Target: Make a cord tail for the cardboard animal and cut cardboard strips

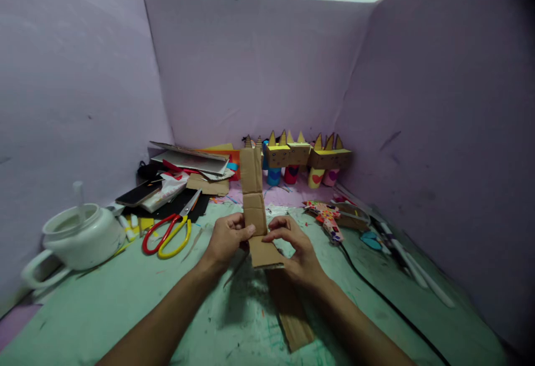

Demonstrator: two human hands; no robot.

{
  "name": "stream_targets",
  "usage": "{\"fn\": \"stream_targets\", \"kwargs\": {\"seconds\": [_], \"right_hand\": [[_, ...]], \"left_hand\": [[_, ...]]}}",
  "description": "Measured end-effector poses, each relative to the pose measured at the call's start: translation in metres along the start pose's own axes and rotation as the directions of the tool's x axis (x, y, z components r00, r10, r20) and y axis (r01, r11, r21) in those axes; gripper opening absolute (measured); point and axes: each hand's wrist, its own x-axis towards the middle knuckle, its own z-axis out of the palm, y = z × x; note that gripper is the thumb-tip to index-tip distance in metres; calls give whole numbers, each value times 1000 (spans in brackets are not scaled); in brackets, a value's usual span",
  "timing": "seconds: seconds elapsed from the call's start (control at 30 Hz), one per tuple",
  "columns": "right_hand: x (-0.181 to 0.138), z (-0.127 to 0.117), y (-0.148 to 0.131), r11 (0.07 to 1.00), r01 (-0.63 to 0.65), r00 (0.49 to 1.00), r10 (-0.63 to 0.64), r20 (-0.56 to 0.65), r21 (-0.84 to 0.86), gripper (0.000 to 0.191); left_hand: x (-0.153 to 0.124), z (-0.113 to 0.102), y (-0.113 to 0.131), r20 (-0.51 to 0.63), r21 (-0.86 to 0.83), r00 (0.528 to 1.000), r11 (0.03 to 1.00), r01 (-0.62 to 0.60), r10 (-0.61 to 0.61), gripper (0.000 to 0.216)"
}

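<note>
A long cardboard strip [253, 174] with crosswise creases is held up over the middle of the table, its lower end bent toward me. My left hand [228, 238] pinches its left edge near the lower crease, thumb on the front face. At the right edge of the bent lower flap, my right hand [295, 246] grips with bent fingers; some fingertips are hidden behind the card. Under my right hand a second cardboard strip [290, 316] lies on the table. Scissors [171, 232] with one red and one yellow handle lie left of my left hand.
A white teapot-like pot [79, 238] stands at the left. Behind it are stacked cardboard sheets [192, 160]. Several small cardboard-headed figures [292, 157] line the back. A flower-patterned glue gun [328, 218] with a black cord lies at right. Purple walls enclose three sides.
</note>
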Motion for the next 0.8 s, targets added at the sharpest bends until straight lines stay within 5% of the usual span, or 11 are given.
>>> {"fn": "stream_targets", "kwargs": {"seconds": [0.3,0.47,0.67,0.8], "right_hand": [[0,2,1,999,-19,995,22,-93,38,9],[0,4,7,985,-129,978,145,-149,111,12],[5,0,10,808,-264,946,323,-21,528,90],[6,-3,4,771,-340,932,354,81,539,79]], "left_hand": [[-5,2,3,115,158,988,980,-120,102,20],[-4,5,4,108,240,989,963,-123,99,20],[-5,8,-4,138,297,989,951,-88,49,18],[-7,8,-3,179,313,984,947,-69,13,13]]}}
